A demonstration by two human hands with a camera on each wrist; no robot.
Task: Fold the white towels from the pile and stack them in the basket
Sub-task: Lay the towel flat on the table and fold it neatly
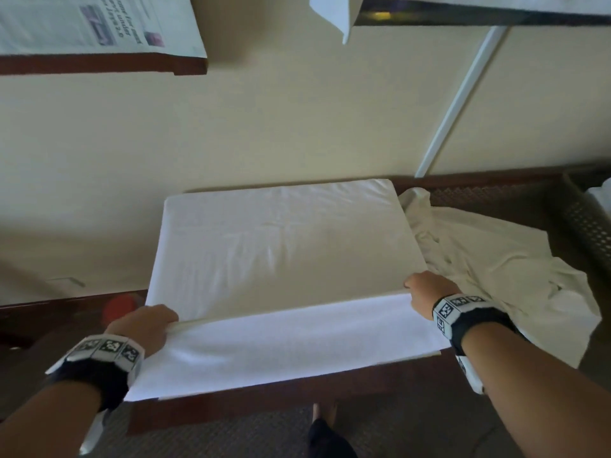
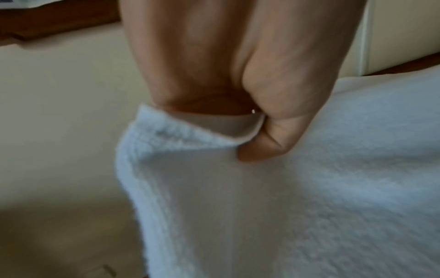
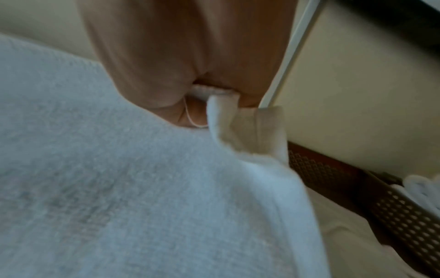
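Observation:
A white towel (image 1: 284,252) is spread over the dark wooden table (image 1: 264,404), with its near part lying flat toward me. My left hand (image 1: 145,325) pinches the towel's left corner, thumb over the cloth (image 2: 259,143). My right hand (image 1: 426,292) pinches the right corner, where the fabric bunches between the fingers (image 3: 226,105). Between both hands the towel's upper layer is lifted and stretched. A crumpled pile of white towels (image 1: 496,269) lies to the right. The brown perforated basket (image 1: 582,223) stands behind it at the far right.
A cream wall rises right behind the table. A white pole (image 1: 459,104) leans against it. A framed paper (image 1: 99,28) hangs at the upper left. A red object (image 1: 119,307) sits at the table's left. Carpet and a foot (image 1: 325,424) are below.

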